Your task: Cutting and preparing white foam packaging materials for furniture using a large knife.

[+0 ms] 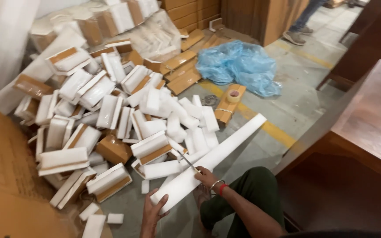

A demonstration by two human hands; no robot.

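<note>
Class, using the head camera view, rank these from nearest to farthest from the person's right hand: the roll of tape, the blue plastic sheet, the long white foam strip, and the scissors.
1. Scissors and long white foam strip: both touching the right hand, too close to call.
2. Roll of tape: farther up the floor, on a brown cardboard piece.
3. Blue plastic sheet: farthest, beyond the tape.

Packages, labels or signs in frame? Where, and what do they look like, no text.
Flat cardboard carton: lower left, large brown sheet.
Wrapped pieces pile: centre-left floor, white foam over brown card.
Stacked cartons: top centre, brown.
Blue plastic bag: upper centre floor, crumpled.
Tape roll: on small brown box, tan.
</note>
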